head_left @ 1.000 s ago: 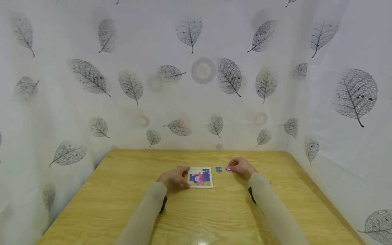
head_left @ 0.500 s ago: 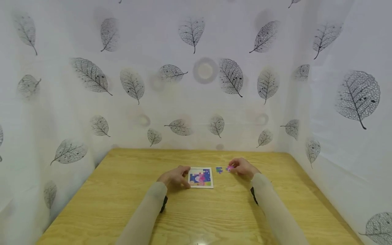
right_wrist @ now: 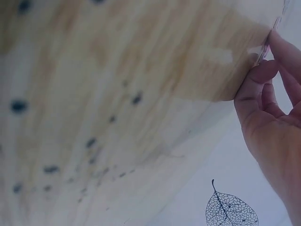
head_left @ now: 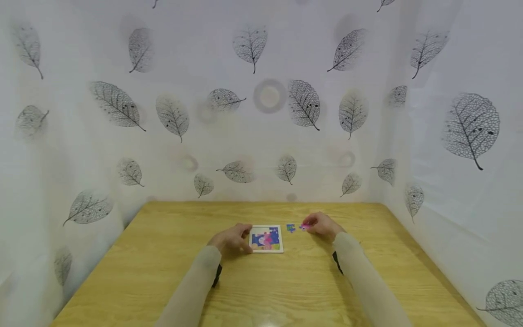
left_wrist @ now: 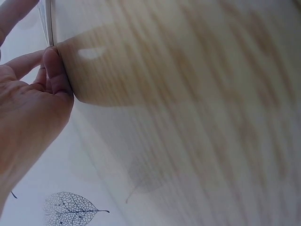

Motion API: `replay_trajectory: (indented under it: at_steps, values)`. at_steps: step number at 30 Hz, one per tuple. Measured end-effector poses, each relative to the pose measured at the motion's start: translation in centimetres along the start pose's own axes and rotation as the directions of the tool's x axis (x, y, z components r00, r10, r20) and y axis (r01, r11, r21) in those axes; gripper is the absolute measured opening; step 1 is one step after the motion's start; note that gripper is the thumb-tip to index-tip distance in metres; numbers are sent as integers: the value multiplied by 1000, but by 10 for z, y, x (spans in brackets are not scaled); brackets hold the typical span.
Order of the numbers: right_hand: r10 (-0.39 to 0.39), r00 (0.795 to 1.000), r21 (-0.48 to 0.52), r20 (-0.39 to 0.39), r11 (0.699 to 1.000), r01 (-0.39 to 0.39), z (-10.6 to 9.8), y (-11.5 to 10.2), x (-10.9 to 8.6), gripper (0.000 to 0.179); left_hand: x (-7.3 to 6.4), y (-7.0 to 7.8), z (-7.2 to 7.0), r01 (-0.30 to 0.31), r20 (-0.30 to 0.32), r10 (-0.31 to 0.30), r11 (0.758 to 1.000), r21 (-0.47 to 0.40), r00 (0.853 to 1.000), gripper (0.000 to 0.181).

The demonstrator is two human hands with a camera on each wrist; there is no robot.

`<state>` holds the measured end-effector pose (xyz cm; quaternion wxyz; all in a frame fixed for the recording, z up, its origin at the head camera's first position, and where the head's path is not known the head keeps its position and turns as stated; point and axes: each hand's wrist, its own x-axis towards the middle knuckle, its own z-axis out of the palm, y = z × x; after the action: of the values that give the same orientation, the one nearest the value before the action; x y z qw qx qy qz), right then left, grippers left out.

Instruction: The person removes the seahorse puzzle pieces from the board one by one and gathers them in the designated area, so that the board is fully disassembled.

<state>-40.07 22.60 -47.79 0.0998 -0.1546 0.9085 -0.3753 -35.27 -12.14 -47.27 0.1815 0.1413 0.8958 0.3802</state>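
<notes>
A small jigsaw puzzle board (head_left: 282,245) with a white border lies on the table, its picture partly filled with blue, pink and orange pieces. Its upper left part shows pale. My left hand (head_left: 232,237) holds the board's left side, thumb at the near corner and fingers at the far one. In the left wrist view, the thumb (left_wrist: 55,70) touches the board's edge (left_wrist: 48,23). To the board's right, my right hand (head_left: 323,225) pinches a pink puzzle piece (head_left: 304,226) between thumb and fingers, low at the table. A blue-green puzzle piece (head_left: 290,228) lies between board and right hand.
The wooden table (head_left: 261,290) reaches back to a white curtain (head_left: 261,136) with dark leaf prints. More curtain hangs along the left and right sides. A dark band shows at each wrist.
The pink piece has turned slightly in my right fingers, which stay at about the same spot. My left hand and the board keep their places; the head view shifts a little.
</notes>
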Motion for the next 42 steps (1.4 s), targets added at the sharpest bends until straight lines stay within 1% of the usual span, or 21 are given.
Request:
replay_trajectory:
  at_steps: [4, 6, 11, 18, 21, 24, 27, 29, 32, 35, 37, 42]
  values:
    - [-20, 1000, -8, 6, 1000, 20, 0, 4, 0, 30, 0, 0, 0, -8, 3, 8, 1000, -19, 1000, 90]
    - [-13, 1000, 7, 7, 1000, 13, -1, 6, 0, 31, 0, -1, 1, -4, 5, 4, 1000, -29, 1000, 91]
    - [-30, 1000, 58, -5, 998, 30, -2, 5, -3, 33, -1, -2, 1, 8, -1, -8, 999, -46, 1000, 91]
    - [-60, 998, 79, -18, 995, 61, 0, 6, -6, 34, -3, -2, 4, 20, -1, -20, 999, -37, 1000, 90]
    - [-63, 998, 99, -29, 993, 66, -1, 4, -6, 33, -4, -2, 4, 20, -1, -20, 999, -40, 1000, 89]
    - [-85, 996, 118, -32, 989, 88, -2, -2, -4, 34, -4, -1, 3, 17, 1, -17, 999, -48, 1000, 90]
    - [-100, 995, 158, -10, 982, 100, -2, -12, -3, 35, -3, -1, 1, 15, 5, -15, 998, -54, 1000, 91]
    - [-110, 994, 178, 19, 978, 105, 2, -17, -3, 34, -4, -3, 1, 14, 8, -14, 998, -58, 1000, 92]
    - [-140, 989, 159, 49, 979, 130, 9, -25, -2, 33, -4, -4, 1, 14, 12, -13, 998, -63, 1000, 91]
    - [-163, 983, 149, 81, 977, 150, 15, -30, 2, 31, -4, -3, 1, 29, 8, -28, 997, -65, 1000, 89]
    - [-171, 980, 161, 101, 975, 153, 19, -34, 5, 31, -4, -2, 0, 42, 2, -42, 997, -57, 999, 88]
    - [-185, 971, 139, 153, 977, 165, 27, -48, 11, 29, -1, -3, -1, 26, -2, -26, 999, -26, 1000, 88]
